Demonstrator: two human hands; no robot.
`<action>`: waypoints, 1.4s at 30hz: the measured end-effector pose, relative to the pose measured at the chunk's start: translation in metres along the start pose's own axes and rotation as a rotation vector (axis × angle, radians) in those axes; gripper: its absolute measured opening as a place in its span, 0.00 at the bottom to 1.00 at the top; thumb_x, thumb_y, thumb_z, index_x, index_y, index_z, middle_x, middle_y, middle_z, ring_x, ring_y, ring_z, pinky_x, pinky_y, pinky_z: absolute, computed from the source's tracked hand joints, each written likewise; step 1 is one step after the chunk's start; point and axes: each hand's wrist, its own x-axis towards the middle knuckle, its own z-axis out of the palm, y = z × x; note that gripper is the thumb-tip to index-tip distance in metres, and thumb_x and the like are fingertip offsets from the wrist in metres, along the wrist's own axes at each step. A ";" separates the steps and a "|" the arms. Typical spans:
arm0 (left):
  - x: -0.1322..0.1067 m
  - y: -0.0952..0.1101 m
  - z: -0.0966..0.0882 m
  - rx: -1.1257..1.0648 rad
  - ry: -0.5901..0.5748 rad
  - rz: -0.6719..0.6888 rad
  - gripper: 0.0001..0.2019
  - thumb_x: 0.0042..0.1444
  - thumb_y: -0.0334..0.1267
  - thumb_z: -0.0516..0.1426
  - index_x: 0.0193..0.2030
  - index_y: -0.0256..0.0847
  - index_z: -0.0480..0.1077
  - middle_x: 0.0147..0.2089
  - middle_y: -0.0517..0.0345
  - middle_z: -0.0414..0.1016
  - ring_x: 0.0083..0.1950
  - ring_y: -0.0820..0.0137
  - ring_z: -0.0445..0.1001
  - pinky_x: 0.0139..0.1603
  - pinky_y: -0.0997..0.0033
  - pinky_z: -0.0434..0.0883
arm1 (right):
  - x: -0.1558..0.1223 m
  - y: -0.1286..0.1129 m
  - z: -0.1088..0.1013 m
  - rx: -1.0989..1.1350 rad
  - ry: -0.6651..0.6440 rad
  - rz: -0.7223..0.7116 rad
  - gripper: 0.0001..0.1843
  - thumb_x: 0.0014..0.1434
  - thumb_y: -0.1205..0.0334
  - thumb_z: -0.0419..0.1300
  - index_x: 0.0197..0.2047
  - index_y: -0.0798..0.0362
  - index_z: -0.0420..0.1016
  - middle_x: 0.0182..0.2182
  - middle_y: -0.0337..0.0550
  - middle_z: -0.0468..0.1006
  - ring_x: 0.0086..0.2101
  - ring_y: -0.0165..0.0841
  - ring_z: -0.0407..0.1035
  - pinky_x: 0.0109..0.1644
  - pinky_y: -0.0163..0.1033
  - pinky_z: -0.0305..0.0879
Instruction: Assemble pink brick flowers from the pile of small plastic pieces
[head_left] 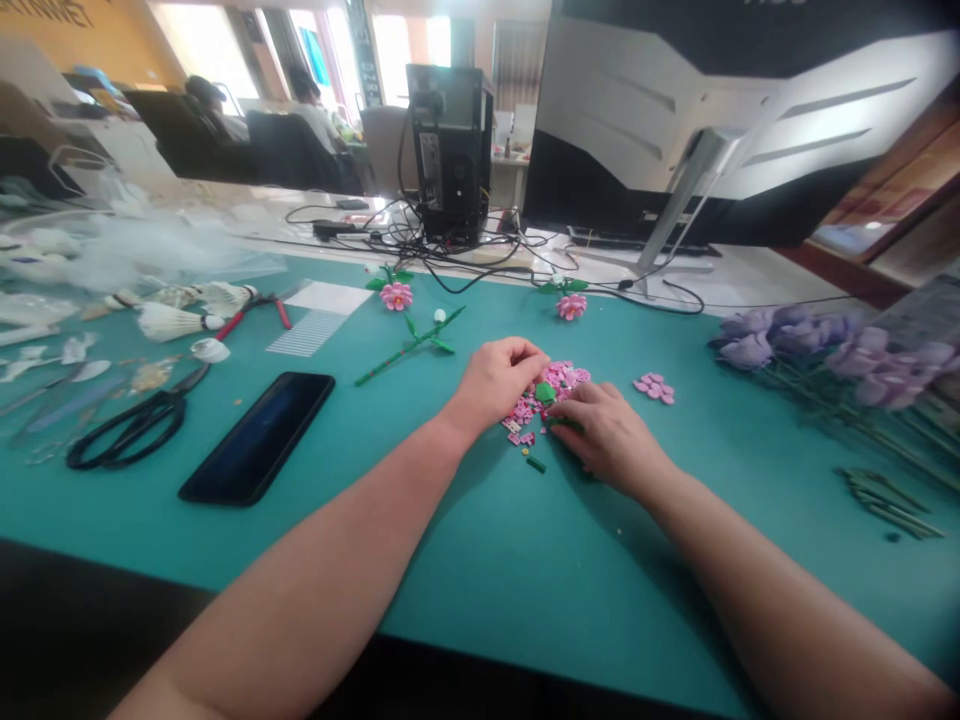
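A pile of small pink toy bricks (pixel 566 374) lies between my hands on the green mat. My left hand (pixel 499 382) is at the pile's left side, its fingers curled down together; whatever they hold is hidden. On the right, my right hand (pixel 609 436) has thumb and fingers pinched at the pile's edge, where a dark green piece (pixel 568 425) shows between them. A bright green piece (pixel 545 393) rests on top of the pile. Just in front lie a short dark green bar (pixel 536 465) and a tiny yellow piece (pixel 525 452). A pink blossom piece (pixel 655 388) sits apart to the right.
Behind are a green brick stem (pixel 409 350) and two pink brick flowers (pixel 396 295). To the left lie a phone (pixel 259 438), scissors (pixel 142 425), red-handled pliers (pixel 251 315) and shuttlecocks (pixel 176 320). Purple flowers (pixel 795 340) and green stems (pixel 889 500) lie right. A monitor (pixel 720 120) stands behind.
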 end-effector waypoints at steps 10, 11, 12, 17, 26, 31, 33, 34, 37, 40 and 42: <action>-0.001 0.003 0.000 0.027 0.001 0.006 0.09 0.54 0.42 0.56 0.32 0.39 0.73 0.29 0.57 0.76 0.29 0.73 0.71 0.33 0.73 0.68 | 0.001 -0.007 0.004 -0.095 -0.063 0.040 0.11 0.61 0.61 0.55 0.44 0.49 0.77 0.38 0.49 0.70 0.39 0.41 0.62 0.43 0.44 0.60; -0.001 0.003 0.000 0.026 0.001 0.009 0.09 0.54 0.42 0.56 0.32 0.39 0.73 0.29 0.57 0.76 0.29 0.73 0.71 0.33 0.73 0.68 | 0.001 -0.008 0.004 -0.085 -0.064 0.034 0.10 0.61 0.61 0.56 0.44 0.49 0.76 0.38 0.49 0.70 0.39 0.40 0.62 0.44 0.44 0.60; 0.000 0.002 0.000 0.025 0.001 0.011 0.09 0.54 0.42 0.56 0.32 0.39 0.73 0.29 0.57 0.76 0.30 0.73 0.71 0.33 0.73 0.68 | 0.001 -0.008 0.004 -0.070 -0.064 0.028 0.10 0.61 0.61 0.56 0.43 0.49 0.76 0.38 0.48 0.70 0.39 0.40 0.62 0.44 0.43 0.59; 0.000 0.000 0.001 0.016 -0.004 0.013 0.09 0.54 0.42 0.56 0.32 0.39 0.73 0.29 0.57 0.76 0.30 0.72 0.71 0.33 0.73 0.68 | 0.002 -0.006 0.005 0.007 -0.069 0.016 0.05 0.60 0.63 0.58 0.37 0.51 0.75 0.38 0.47 0.70 0.40 0.39 0.62 0.45 0.42 0.59; 0.000 0.002 -0.001 0.037 -0.031 0.002 0.11 0.55 0.44 0.55 0.34 0.39 0.73 0.29 0.57 0.76 0.29 0.72 0.71 0.32 0.73 0.68 | 0.005 -0.007 0.005 0.053 -0.079 0.030 0.04 0.59 0.64 0.58 0.32 0.52 0.72 0.35 0.45 0.70 0.37 0.35 0.62 0.44 0.41 0.58; -0.001 0.001 -0.001 0.031 -0.040 -0.006 0.11 0.54 0.45 0.56 0.34 0.39 0.73 0.29 0.56 0.76 0.29 0.72 0.71 0.31 0.73 0.68 | 0.004 -0.002 0.006 0.073 -0.056 0.032 0.02 0.58 0.63 0.59 0.35 0.52 0.72 0.36 0.45 0.70 0.38 0.36 0.62 0.44 0.42 0.58; -0.001 0.000 0.000 0.023 -0.037 -0.001 0.12 0.54 0.45 0.56 0.35 0.39 0.73 0.29 0.56 0.76 0.29 0.73 0.71 0.31 0.73 0.68 | 0.003 0.000 0.006 0.075 -0.057 0.026 0.03 0.58 0.63 0.60 0.36 0.52 0.72 0.36 0.45 0.70 0.38 0.36 0.62 0.44 0.42 0.57; -0.001 -0.001 0.000 0.020 -0.033 -0.002 0.12 0.54 0.45 0.56 0.35 0.39 0.73 0.29 0.56 0.76 0.29 0.73 0.71 0.32 0.73 0.68 | 0.003 0.000 0.005 0.075 -0.059 0.023 0.03 0.59 0.62 0.59 0.36 0.52 0.72 0.36 0.46 0.70 0.38 0.36 0.62 0.44 0.42 0.57; -0.001 -0.002 0.001 0.016 -0.030 -0.009 0.12 0.54 0.45 0.56 0.35 0.38 0.73 0.29 0.56 0.76 0.29 0.73 0.71 0.32 0.73 0.68 | 0.003 0.000 0.003 0.069 -0.080 0.032 0.03 0.58 0.63 0.59 0.35 0.52 0.73 0.36 0.45 0.70 0.38 0.36 0.62 0.43 0.41 0.57; -0.001 0.000 0.000 0.021 -0.051 -0.007 0.12 0.54 0.45 0.56 0.35 0.38 0.73 0.30 0.56 0.76 0.29 0.73 0.71 0.32 0.73 0.68 | 0.006 -0.002 0.002 0.065 -0.109 0.048 0.02 0.58 0.65 0.60 0.33 0.52 0.74 0.35 0.44 0.70 0.37 0.35 0.62 0.43 0.40 0.57; -0.001 0.002 0.000 0.039 -0.065 -0.001 0.12 0.54 0.45 0.56 0.34 0.38 0.73 0.30 0.56 0.76 0.29 0.72 0.71 0.31 0.73 0.68 | 0.009 -0.002 0.002 0.061 -0.127 0.042 0.01 0.57 0.65 0.61 0.33 0.52 0.74 0.34 0.43 0.71 0.38 0.34 0.62 0.45 0.41 0.57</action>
